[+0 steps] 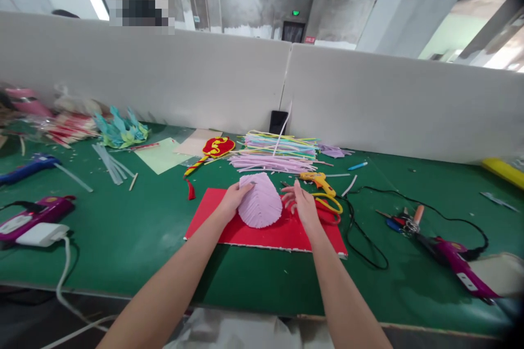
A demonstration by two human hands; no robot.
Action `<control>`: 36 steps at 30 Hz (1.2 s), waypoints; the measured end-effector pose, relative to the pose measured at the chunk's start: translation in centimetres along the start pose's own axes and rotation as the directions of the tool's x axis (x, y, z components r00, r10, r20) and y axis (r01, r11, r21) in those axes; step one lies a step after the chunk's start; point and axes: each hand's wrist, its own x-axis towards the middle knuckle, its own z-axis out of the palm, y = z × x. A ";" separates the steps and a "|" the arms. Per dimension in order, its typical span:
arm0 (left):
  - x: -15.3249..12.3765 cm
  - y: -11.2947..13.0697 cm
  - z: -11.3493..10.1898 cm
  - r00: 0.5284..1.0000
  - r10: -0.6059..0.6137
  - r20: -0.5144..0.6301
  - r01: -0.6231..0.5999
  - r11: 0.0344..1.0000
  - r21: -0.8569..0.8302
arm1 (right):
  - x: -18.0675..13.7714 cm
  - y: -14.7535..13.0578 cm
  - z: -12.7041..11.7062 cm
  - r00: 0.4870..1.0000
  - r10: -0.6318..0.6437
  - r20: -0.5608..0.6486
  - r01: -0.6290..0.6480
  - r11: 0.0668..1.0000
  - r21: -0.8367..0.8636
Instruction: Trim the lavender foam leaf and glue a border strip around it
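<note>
A pale purple layered foam piece [261, 202], shaped like a fan or shell, lies on a red sheet [249, 229] on the green table. My left hand [234, 200] grips its left edge with the fingers curled over it. My right hand [302, 203] hovers just to the right of the piece, fingers spread and holding nothing. Behind the piece lies a pile of thin purple, yellow and green foam strips [276, 154]. A yellow glue gun [317, 179] and yellow-handled scissors [329, 203] lie close to my right hand.
A black cable [368, 229] loops to the right toward a purple tool [458, 262] and pliers [403, 221]. At left are a blue glue gun [28, 166], a purple device [35, 215], a white adapter [43, 233], teal foam shapes [120, 131] and a red-yellow ornament [213, 150]. White partitions [164, 76] back the table.
</note>
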 end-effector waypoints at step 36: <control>0.7 -1.1 -0.3 0.997 0.034 0.068 -0.048 0.977 0.209 | 0.4 1.7 -1.8 0.846 -0.320 -0.426 0.236 0.942 -0.238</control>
